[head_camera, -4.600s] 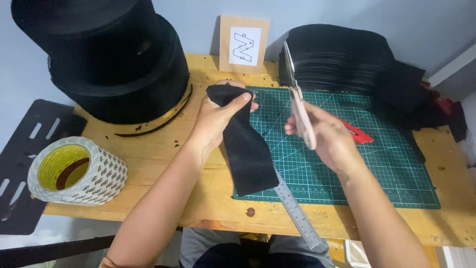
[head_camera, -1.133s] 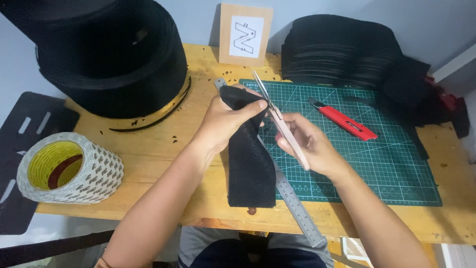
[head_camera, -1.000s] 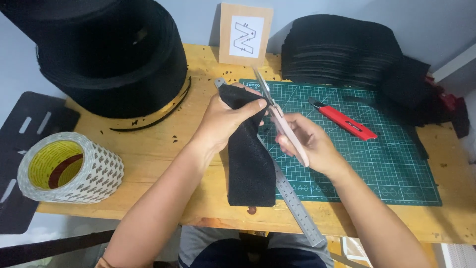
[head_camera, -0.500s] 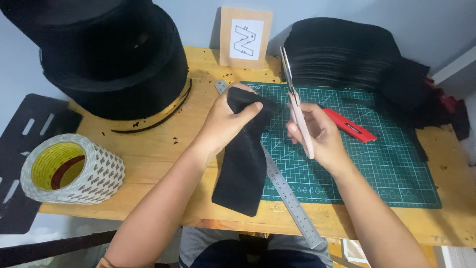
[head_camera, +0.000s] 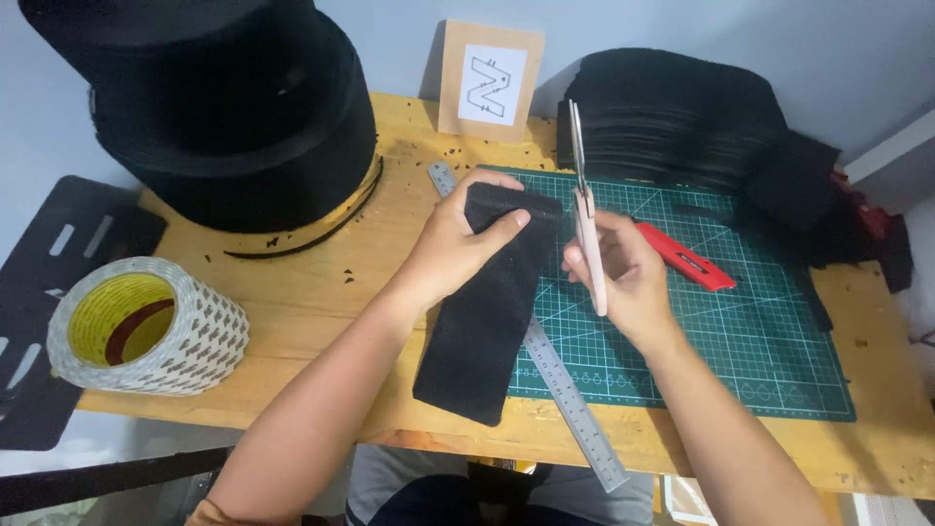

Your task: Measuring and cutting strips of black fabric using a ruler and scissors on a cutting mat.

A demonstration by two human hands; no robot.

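Nearest the wearer, a long steel ruler [head_camera: 570,394] runs diagonally over the front edge of the light wooden table [head_camera: 321,292], its far end passing under a black rectangular fabric strip [head_camera: 487,302]. The strip lies half on the wood, half on the green gridded cutting mat [head_camera: 740,321]. The left hand [head_camera: 458,248] pinches the strip's far end, thumb on top and fingers curled around the edge. Just beside it, the right hand [head_camera: 623,278] is closed around the pale pink handles of a pair of scissors [head_camera: 581,209], blades pressed together and pointing away, above the mat. To the left sits 1 large patterned tape roll [head_camera: 146,326]. Farther right lies a red utility knife [head_camera: 682,258]. At the back stand big black webbing rolls [head_camera: 224,107], a small cardboard card [head_camera: 490,83] and a stack of black fabric pieces [head_camera: 682,117].
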